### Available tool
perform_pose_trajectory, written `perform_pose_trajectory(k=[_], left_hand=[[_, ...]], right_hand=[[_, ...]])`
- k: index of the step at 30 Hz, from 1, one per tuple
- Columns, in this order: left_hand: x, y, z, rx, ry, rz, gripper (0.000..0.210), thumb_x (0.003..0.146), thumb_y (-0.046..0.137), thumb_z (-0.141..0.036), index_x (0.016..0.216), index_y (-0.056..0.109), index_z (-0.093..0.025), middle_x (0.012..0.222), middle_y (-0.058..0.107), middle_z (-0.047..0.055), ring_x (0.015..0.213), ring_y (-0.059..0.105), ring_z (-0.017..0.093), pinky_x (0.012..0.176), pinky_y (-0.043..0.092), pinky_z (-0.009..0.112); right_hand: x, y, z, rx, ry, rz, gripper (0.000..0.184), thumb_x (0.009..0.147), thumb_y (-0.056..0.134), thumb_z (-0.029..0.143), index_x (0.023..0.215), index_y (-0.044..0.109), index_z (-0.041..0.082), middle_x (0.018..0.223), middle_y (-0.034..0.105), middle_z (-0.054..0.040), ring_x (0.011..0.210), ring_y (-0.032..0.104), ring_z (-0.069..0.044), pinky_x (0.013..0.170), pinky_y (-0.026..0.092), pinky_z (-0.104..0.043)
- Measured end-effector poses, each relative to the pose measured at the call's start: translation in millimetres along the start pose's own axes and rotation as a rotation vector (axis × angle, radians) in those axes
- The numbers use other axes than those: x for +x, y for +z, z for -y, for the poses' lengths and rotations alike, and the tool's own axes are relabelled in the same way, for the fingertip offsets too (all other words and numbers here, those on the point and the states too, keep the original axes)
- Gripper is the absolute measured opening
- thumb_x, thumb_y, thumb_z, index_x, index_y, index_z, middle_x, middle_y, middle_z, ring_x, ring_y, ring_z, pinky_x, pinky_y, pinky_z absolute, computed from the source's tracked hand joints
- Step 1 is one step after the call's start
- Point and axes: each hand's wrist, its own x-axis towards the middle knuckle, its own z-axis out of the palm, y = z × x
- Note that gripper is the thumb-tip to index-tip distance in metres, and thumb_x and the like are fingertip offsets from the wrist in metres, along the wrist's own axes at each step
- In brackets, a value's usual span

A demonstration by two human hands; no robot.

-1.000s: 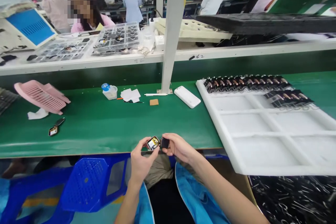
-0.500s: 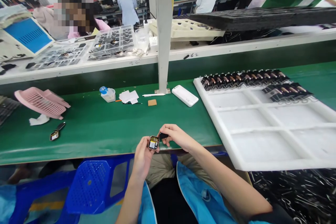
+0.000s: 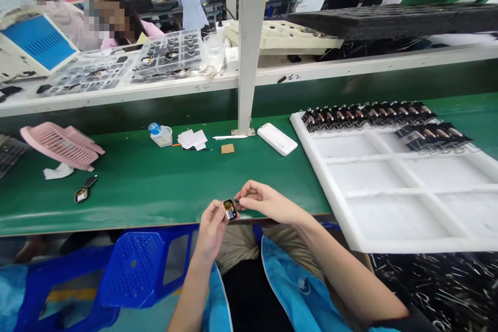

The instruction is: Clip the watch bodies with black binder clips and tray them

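Observation:
Near the table's front edge, my left hand (image 3: 210,225) is closed on an opened smartwatch case (image 3: 230,210), its inner parts facing up. My right hand (image 3: 266,203) pinches a small dark cover (image 3: 237,201) at the case's upper right side. Only a thin edge of that cover shows between the fingers. Whether it is joined to the case, I cannot tell. Farther left on the green table (image 3: 155,187) lies another opened smartwatch (image 3: 81,195) with its dark cover (image 3: 91,181) beside it.
A white foam tray (image 3: 342,207) on the right carries rows of binder clips (image 3: 369,116) gripping small pieces. Behind my hands are a white power bank (image 3: 277,139), a tan pad (image 3: 227,149), paper slips (image 3: 192,139), a bottle (image 3: 160,135) and a post (image 3: 249,46). A pink fan (image 3: 62,145) stands left.
The dark cover in my right hand has turned from showing its flat face to nearly edge-on. The case in my left hand has tilted slightly. The whole view has shifted a little.

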Motion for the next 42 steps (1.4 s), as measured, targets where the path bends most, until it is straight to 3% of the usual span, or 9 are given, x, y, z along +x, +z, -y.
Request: perform_pose_trajectory(k=[7, 12, 15, 21, 24, 28, 31, 42], left_hand=[[-6, -4.0, -5, 0.263, 0.097, 0.108, 0.035, 0.091, 0.081, -0.046, 0.08, 0.064, -0.018, 0.097, 0.069, 0.005, 0.083, 0.064, 0.017, 0.082, 0.05, 0.029], [-12, -2.3, -11, 0.388, 0.168, 0.11, 0.032, 0.09, 0.081, -0.045, 0.08, 0.067, -0.018, 0.11, 0.07, 0.01, 0.087, 0.064, 0.019, 0.081, 0.049, 0.029], [-15, -0.5, -13, 0.431, 0.233, 0.107, 0.032, 0.09, 0.081, -0.045, 0.079, 0.067, -0.018, 0.109, 0.071, 0.011, 0.094, 0.065, 0.023, 0.085, 0.05, 0.031], [-17, -3.7, -9, 0.481, 0.332, 0.142, 0.022, 0.094, 0.077, -0.038, 0.083, 0.069, -0.02, 0.112, 0.071, 0.011, 0.1, 0.066, 0.024, 0.091, 0.05, 0.034], [-17, -4.5, -8, 0.478, 0.359, 0.155, 0.02, 0.095, 0.076, -0.036, 0.085, 0.069, -0.02, 0.113, 0.071, 0.011, 0.104, 0.066, 0.025, 0.093, 0.05, 0.035], [-17, -2.6, -10, 0.48, 0.356, 0.16, 0.022, 0.095, 0.076, -0.037, 0.083, 0.068, -0.02, 0.113, 0.071, 0.012, 0.104, 0.067, 0.026, 0.093, 0.051, 0.036], [-17, -0.7, -11, 0.49, 0.352, 0.139, 0.025, 0.093, 0.077, -0.039, 0.081, 0.068, -0.02, 0.112, 0.071, 0.012, 0.104, 0.067, 0.027, 0.093, 0.051, 0.036], [-18, 1.9, -13, 0.503, 0.365, 0.104, 0.023, 0.091, 0.08, -0.039, 0.081, 0.072, -0.02, 0.115, 0.072, 0.014, 0.106, 0.067, 0.028, 0.094, 0.051, 0.037]], right_hand=[[-12, -5, 3, -0.024, 0.004, 0.096, 0.039, 0.086, 0.086, 0.046, 0.094, 0.06, 0.019, 0.106, 0.074, -0.0058, 0.096, 0.068, -0.018, 0.087, 0.051, -0.031], [-18, -9, 15, -0.236, 0.034, 0.167, 0.024, 0.085, 0.082, 0.032, 0.089, 0.062, 0.02, 0.096, 0.072, -0.0016, 0.082, 0.065, -0.016, 0.078, 0.051, -0.029], [-25, -6, 22, -0.432, -0.066, 0.134, 0.018, 0.084, 0.082, 0.025, 0.092, 0.067, 0.021, 0.097, 0.074, -0.0017, 0.09, 0.068, -0.019, 0.086, 0.054, -0.032], [-40, 4, 21, -0.645, -0.259, 0.086, 0.035, 0.092, 0.079, 0.024, 0.125, 0.068, 0.024, 0.115, 0.077, -0.005, 0.095, 0.073, -0.022, 0.085, 0.056, -0.031], [-42, 4, 20, -0.722, -0.357, 0.109, 0.036, 0.095, 0.078, 0.023, 0.13, 0.071, 0.025, 0.123, 0.077, -0.0066, 0.098, 0.073, -0.022, 0.086, 0.055, -0.031], [-40, 4, 22, -0.736, -0.412, 0.114, 0.026, 0.097, 0.075, 0.024, 0.123, 0.075, 0.024, 0.118, 0.078, -0.007, 0.099, 0.074, -0.023, 0.084, 0.055, -0.03], [-39, 3, 21, -0.718, -0.403, 0.087, 0.023, 0.097, 0.076, 0.027, 0.12, 0.076, 0.024, 0.112, 0.079, -0.006, 0.089, 0.073, -0.021, 0.08, 0.055, -0.03], [-40, 1, 13, -0.615, -0.402, 0.032, 0.022, 0.093, 0.077, 0.025, 0.115, 0.074, 0.023, 0.11, 0.077, -0.006, 0.089, 0.071, -0.021, 0.085, 0.058, -0.033]])
